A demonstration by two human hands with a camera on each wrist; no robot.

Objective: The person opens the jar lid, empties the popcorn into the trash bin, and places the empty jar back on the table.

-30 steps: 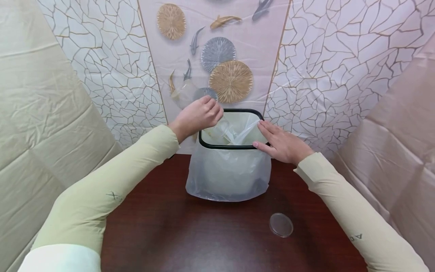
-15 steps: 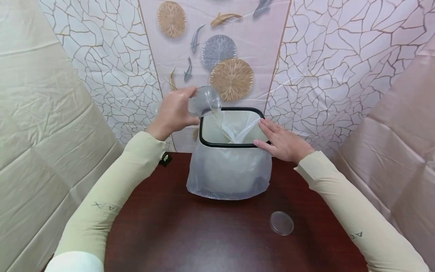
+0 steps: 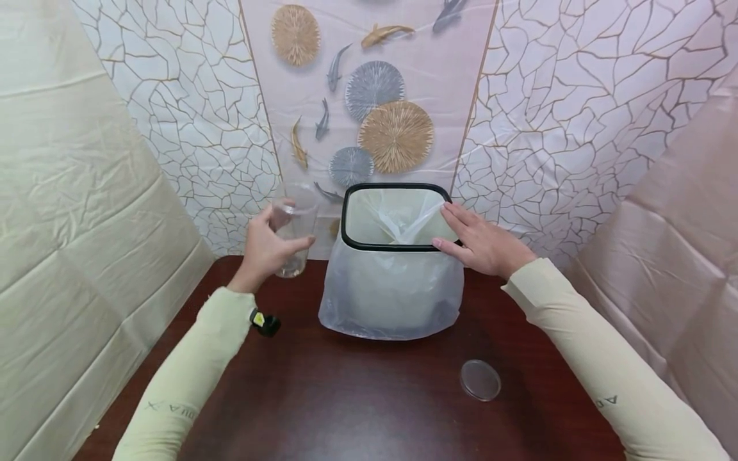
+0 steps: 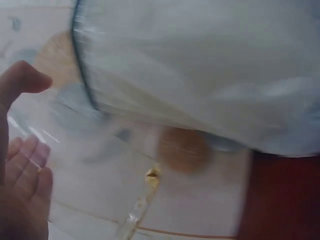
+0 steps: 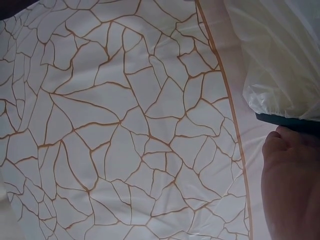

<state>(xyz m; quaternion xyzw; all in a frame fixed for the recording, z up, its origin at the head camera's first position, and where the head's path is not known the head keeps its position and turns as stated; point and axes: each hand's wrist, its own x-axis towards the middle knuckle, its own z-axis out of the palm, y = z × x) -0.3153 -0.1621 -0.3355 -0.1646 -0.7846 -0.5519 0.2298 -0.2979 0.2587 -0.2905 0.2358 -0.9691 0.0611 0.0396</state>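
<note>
My left hand (image 3: 262, 248) holds a clear cup (image 3: 301, 225) upright, left of the bin, fingers and thumb around its side. A little residue shows at the cup's bottom; in the left wrist view a yellowish bit (image 4: 152, 176) clings near its base. The bin (image 3: 403, 248) has a black rim and a translucent white bag (image 3: 392, 294) that hangs down over its outside. Fairly straight fingers of my right hand (image 3: 483, 244) rest on the rim's right side and the bag there. In the right wrist view that hand (image 5: 290, 170) touches the dark rim (image 5: 285, 121).
A clear round lid (image 3: 480, 380) lies on the dark brown table (image 3: 334, 397), in front of the bin to the right. Patterned sheets (image 3: 398, 83) hang behind, and beige cloth (image 3: 69, 211) closes off both sides.
The left hand came away from over the bin, down and to the left. Its cup, tipped over the opening half a second ago, is now upright. My right hand has stayed on the rim.
</note>
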